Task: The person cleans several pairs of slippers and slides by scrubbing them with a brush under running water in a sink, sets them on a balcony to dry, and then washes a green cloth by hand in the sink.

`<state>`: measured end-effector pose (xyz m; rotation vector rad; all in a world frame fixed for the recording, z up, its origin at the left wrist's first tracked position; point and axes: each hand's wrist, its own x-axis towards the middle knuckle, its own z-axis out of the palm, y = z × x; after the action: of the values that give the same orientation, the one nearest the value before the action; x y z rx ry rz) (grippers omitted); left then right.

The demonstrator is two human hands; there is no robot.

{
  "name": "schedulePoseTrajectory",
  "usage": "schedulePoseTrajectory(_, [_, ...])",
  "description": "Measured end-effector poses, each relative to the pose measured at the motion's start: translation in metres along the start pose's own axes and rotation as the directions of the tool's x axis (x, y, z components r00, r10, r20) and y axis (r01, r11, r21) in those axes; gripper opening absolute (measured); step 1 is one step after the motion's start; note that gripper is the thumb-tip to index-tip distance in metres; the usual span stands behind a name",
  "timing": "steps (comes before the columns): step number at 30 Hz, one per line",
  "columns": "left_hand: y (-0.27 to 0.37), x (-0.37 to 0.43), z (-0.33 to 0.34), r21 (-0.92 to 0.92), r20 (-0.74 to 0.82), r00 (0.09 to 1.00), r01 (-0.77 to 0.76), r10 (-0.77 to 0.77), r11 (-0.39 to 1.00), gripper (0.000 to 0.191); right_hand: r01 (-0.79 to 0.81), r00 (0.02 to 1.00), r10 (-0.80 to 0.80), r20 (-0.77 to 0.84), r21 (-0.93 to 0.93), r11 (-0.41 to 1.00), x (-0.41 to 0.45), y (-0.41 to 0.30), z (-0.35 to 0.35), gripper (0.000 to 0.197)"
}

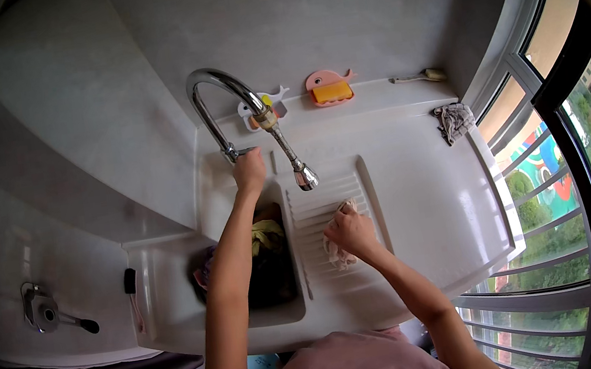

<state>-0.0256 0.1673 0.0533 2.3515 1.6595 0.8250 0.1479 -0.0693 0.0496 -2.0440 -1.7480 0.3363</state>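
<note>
My left hand is closed around the lever of a chrome gooseneck faucet, at the back left of a white laundry sink. The faucet's flexible spray head hangs over the ribbed washboard; I see no clear stream of water from it. On the washboard, my right hand grips a crumpled pale pink cloth, partly hidden under the fingers. To the left, the basin holds dark clothes and a yellow-green garment. My left forearm hides part of the basin.
A pink whale-shaped soap dish with an orange bar and a white one stand behind the faucet. A brush lies on the back ledge. A grey rag sits at the right corner, another brush at left. Windows border the right.
</note>
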Motion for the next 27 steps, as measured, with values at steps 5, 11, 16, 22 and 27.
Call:
schedulePoseTrajectory(5, [0.006,-0.002,0.004,0.042,-0.01,0.999,0.037,-0.036,0.998,0.013,0.1,0.995,-0.099,0.013,-0.082,0.992,0.033,-0.017,0.003,0.04])
schedulePoseTrajectory(11, [0.013,-0.001,0.002,0.024,-0.028,0.999,0.02,-0.019,1.0,0.015,0.154,0.985,-0.159,0.064,0.077,0.985,0.076,-0.02,0.031,0.04])
schedulePoseTrajectory(16, [0.012,-0.004,-0.005,0.043,0.022,1.0,0.02,-0.021,0.999,0.017,0.121,0.962,-0.172,0.212,0.233,0.965,0.095,-0.008,0.044,0.035])
schedulePoseTrajectory(22, [-0.041,-0.088,0.002,-0.4,0.093,0.995,0.069,-0.035,0.914,0.051,0.041,0.954,-0.116,0.275,0.263,0.964,0.074,-0.008,0.012,0.04])
schedulePoseTrajectory(27, [-0.1,-0.167,0.027,0.239,0.451,0.889,-0.209,0.082,0.948,0.046,0.117,0.963,-0.104,0.251,-0.038,0.992,0.038,0.007,0.007,0.055])
